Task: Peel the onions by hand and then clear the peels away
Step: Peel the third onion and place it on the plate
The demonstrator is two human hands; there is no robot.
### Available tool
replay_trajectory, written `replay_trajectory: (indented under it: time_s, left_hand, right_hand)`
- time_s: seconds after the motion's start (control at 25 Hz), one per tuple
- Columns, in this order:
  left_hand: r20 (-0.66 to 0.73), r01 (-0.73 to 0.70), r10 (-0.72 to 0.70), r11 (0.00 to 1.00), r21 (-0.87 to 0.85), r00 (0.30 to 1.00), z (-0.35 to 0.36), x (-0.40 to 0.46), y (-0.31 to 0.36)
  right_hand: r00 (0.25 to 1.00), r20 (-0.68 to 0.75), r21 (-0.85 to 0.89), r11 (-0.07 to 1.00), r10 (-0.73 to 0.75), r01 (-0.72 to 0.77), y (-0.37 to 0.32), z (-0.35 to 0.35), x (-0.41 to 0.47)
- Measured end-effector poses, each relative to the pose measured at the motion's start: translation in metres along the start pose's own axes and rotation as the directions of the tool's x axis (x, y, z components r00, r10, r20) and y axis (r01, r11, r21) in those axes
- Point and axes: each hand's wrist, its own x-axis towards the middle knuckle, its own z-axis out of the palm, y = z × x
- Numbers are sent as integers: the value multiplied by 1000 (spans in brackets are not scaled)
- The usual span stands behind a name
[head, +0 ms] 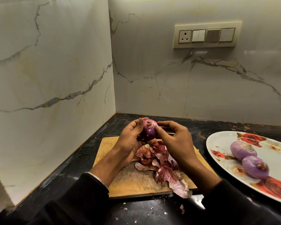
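1. Hard to make out: the far side of the purple onion (149, 129) is hidden behind the fingers, and a thin pale object on the counter behind the right hand (174, 140) is too covered to identify
2. Cut off: the flowered plate (221, 140) runs past the right edge, and both dark sleeves leave the bottom of the view
3. The left hand (130, 140) cups the onion from the left, palm facing right, fingers curled around it
4. The right hand closes on the onion's right side, thumb and fingertips pressed to its skin, wrist angled down
5. The onion is held in the air above the far end of a wooden cutting board (133, 179)
6. A pile of reddish peels (161, 164) lies on the board under the hands
7. Two peeled onions (248, 159) sit touching on the plate, on the black counter (58, 181)
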Motion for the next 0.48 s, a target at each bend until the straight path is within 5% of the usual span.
replay_trajectory:
  time_s: [0.48]
  left_hand:
    - [77,14,-13,1000,-7,997,3,-2,5]
  right_hand:
    - [998,-31,71,996,55,-52,5,1,1]
